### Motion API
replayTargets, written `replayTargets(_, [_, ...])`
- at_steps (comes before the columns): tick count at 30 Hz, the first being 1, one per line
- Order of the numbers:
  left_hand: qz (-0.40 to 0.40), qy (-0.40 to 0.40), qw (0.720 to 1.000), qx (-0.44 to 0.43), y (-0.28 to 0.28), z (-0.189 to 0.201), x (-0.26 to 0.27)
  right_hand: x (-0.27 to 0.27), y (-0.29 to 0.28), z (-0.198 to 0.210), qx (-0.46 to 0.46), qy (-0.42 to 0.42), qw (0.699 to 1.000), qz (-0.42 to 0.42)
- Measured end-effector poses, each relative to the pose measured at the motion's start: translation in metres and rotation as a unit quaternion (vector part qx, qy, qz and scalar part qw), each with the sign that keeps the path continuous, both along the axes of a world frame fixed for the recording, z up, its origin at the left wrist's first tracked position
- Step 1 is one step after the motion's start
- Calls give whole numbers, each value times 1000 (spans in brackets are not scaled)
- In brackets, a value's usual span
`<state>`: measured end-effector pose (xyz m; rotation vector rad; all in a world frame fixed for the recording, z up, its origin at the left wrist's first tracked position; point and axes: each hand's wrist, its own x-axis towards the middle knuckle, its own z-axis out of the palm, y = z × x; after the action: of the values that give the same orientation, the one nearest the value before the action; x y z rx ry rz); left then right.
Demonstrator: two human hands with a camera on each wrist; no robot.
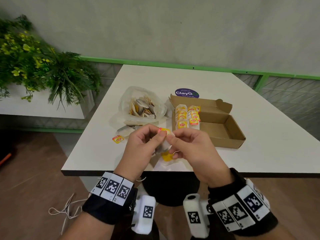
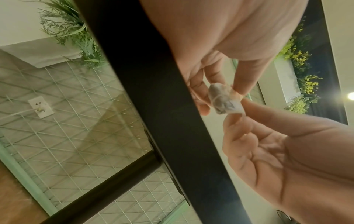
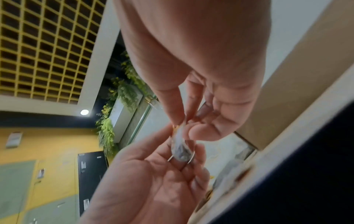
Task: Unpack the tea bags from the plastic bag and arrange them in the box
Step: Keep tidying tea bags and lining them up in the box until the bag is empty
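While the fingers (image 1: 162, 134) of both the left hand (image 1: 141, 148) and the right hand (image 1: 192, 148) pinch one tea bag (image 2: 223, 100) between them, the plastic bag (image 1: 142, 104) lies beyond the left fingers and the box (image 1: 223, 129), partly filled, beyond the right, both on the bench (image 1: 259, 135).

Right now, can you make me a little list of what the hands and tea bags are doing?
left hand: pinches the held tea bag
right hand: pinches the same bag
box: open, two rows of tea bags at its left end
plastic bag: open, more bags inside
loose tag: on the table, left of the hands
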<state>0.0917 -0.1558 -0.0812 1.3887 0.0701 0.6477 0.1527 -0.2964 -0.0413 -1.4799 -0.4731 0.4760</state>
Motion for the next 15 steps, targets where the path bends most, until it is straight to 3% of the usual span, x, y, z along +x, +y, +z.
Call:
replayTargets(5, [-3, 8, 999, -40, 2, -1, -1, 29, -16, 29, -61, -126, 990, -23])
replayTargets(9, [22, 8, 999, -34, 5, -3, 0, 63, -38, 61, -187, -214, 958, -24])
replayTargets(12, [25, 5, 999, -33, 5, -3, 0, 86, -47, 72, -255, -233, 938, -11])
replayTargets(15, [32, 3, 999, -27, 5, -4, 1, 105, -49, 69, -302, -195, 933, 10])
